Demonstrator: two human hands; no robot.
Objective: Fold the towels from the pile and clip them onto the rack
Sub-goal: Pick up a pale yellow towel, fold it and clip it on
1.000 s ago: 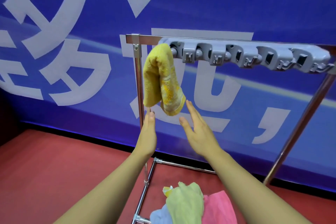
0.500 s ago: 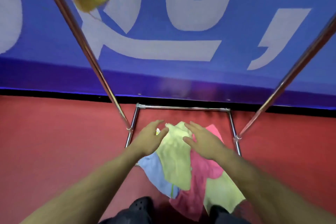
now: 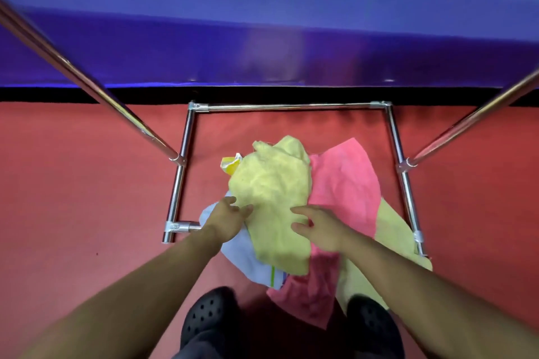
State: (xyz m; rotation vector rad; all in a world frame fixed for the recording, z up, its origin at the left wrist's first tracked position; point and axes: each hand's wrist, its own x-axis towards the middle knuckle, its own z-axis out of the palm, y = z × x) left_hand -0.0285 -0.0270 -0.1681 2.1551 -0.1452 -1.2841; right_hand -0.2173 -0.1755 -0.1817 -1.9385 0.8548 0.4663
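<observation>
Towel pile (image 3: 294, 207) lies on the red floor (image 3: 73, 198) inside the chrome base frame of the rack (image 3: 186, 137): pale yellow towel (image 3: 274, 198) on top, pink towel (image 3: 344, 183) to its right, light blue towel (image 3: 242, 253) under its left edge. Left hand (image 3: 226, 220) over the yellow towel's left edge, fingers loosely spread, gripping nothing; right hand (image 3: 319, 226) over its lower middle, fingers open and reaching (contact with the cloth cannot be told). Black clogs (image 3: 208, 318) stand at the pile's near edge, blue banner wall (image 3: 262, 38) behind the rack.
</observation>
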